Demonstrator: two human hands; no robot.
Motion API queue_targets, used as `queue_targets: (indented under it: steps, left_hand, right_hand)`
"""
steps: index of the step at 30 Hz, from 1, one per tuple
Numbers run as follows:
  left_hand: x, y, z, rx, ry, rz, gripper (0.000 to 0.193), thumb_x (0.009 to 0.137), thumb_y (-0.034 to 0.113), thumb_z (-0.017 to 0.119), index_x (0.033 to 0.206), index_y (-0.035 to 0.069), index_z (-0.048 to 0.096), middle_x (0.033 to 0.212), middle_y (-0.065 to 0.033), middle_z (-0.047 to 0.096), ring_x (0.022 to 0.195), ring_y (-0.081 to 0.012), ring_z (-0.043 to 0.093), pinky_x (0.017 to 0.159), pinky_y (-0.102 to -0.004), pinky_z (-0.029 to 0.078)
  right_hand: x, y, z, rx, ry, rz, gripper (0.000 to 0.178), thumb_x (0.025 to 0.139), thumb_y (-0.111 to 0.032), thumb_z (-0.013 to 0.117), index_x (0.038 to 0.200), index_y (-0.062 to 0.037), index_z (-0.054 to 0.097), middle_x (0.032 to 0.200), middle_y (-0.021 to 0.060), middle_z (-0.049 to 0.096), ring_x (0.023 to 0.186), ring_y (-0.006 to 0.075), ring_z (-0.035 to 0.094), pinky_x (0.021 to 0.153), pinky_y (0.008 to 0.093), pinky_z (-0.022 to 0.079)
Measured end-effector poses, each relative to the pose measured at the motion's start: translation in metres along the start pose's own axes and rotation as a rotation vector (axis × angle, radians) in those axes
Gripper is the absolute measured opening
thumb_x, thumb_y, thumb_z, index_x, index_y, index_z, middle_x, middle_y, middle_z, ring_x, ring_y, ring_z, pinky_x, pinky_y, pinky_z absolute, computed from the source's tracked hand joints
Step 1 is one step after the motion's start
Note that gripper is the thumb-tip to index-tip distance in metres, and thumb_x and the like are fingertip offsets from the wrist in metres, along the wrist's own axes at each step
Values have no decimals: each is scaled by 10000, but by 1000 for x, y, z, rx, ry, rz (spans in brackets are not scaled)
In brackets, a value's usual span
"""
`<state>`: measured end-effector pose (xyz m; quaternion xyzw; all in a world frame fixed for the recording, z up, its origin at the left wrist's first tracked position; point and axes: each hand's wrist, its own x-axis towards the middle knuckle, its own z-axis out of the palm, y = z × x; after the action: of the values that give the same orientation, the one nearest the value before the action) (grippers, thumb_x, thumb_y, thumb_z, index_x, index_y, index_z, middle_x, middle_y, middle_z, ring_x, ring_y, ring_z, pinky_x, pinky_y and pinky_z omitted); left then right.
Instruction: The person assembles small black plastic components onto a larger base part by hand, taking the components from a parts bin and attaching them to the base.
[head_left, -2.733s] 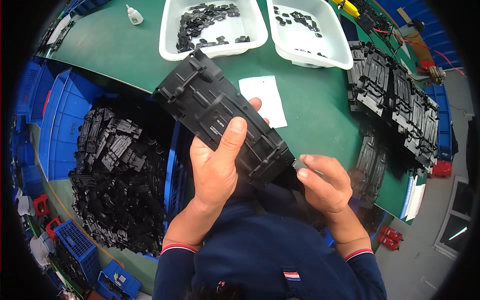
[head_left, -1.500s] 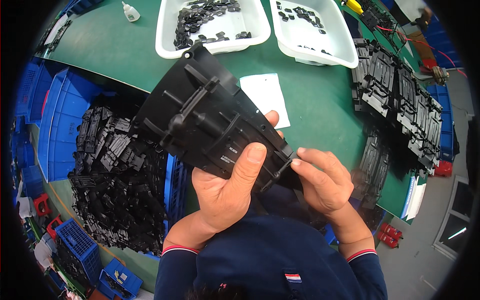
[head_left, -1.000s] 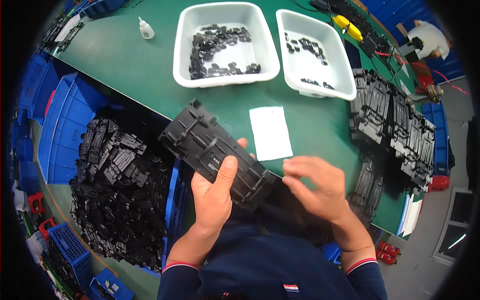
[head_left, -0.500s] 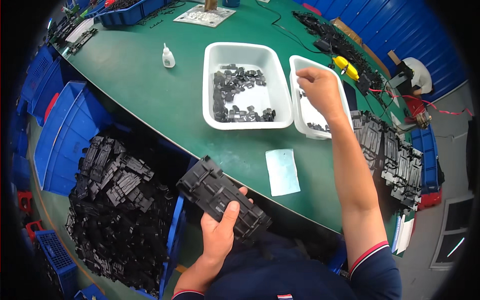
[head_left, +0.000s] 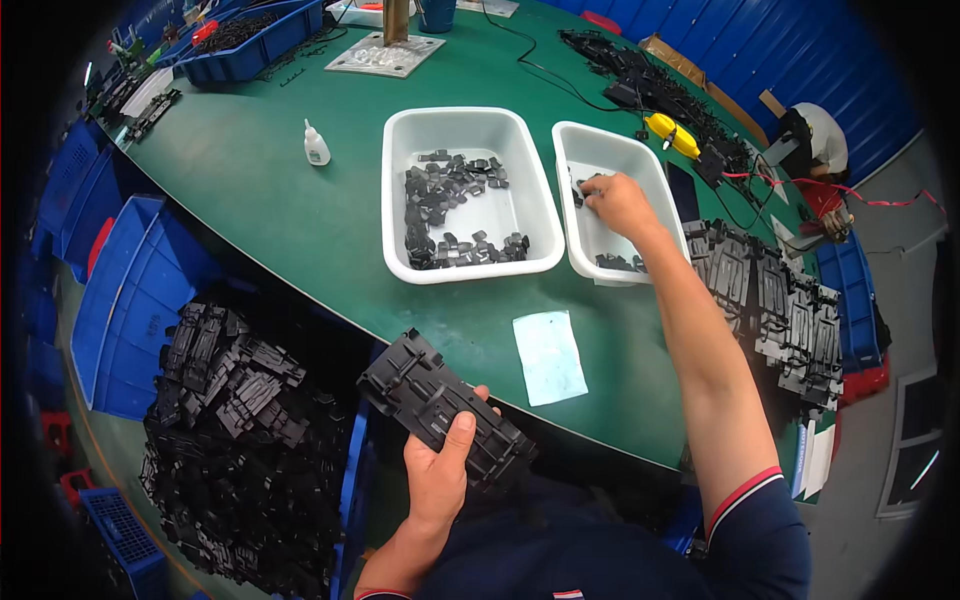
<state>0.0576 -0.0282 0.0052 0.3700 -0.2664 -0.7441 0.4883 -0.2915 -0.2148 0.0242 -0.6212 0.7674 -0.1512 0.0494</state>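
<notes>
The person's left hand (head_left: pixel 438 475) held a long black moulded plastic part (head_left: pixel 440 400) at the near edge of the scene, in front of the body. Its fingers were clamped on the part, the thumb lying across the upper face and fingertips showing at the far side. The part sloped down from left to right, its ribbed face upward.

The right hand (head_left: pixel 622 203) reached into the right-hand white plastic tub (head_left: pixel 600 150), its fingers bent down among small black plastic pieces (head_left: pixel 620 262). Whether those fingers had closed on a piece could not be told.

Just left of that tub stood a larger rectangular white plastic tub (head_left: pixel 490 215), with many similar dark pieces spread over its left and near parts. Both tubs rested on a green-topped counter (head_left: pixel 300 230). A white sheet of paper (head_left: pixel 550 360) lay nearer, between the tubs and the counter's near edge. A small white bottle (head_left: pixel 316 147) stood to the left of the larger tub. At the right, black ribbed plastic parts (head_left: pixel 770 290) were stacked; at the near left, a heap of black plastic parts (head_left: pixel 240 400) rose beside a blue plastic panel (head_left: pixel 130 310).
</notes>
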Motion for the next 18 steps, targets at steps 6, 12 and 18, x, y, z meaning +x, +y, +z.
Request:
queue_targets:
  steps: [6,12,18]
  left_hand:
    - [-3,-4,8,16,5,-11,260,945,89,561,1173,-37,551,1168,-158,617,968,-181,632,862,-310,517]
    - [-7,-11,21,11,-60,-59,269,947,106,570,1177,-31,552,1165,-147,626,950,-166,634,846,-293,521]
    - [-7,-23,22,-9,-131,-112,273,949,107,566,1188,-22,547,1187,-129,616,966,-152,625,851,-297,519]
  right_hand:
    - [6,-3,-15,32,-154,134,168,731,-109,729,880,-36,701,777,124,679,755,240,655,700,350,516]
    - [-29,-1,-44,237,-47,26,125,762,-90,699,842,-10,646,759,62,645,672,132,581,606,277,476]
    - [-138,-62,-78,821,-110,2,176,816,-36,674,980,27,663,808,18,648,697,77,574,655,218,476]
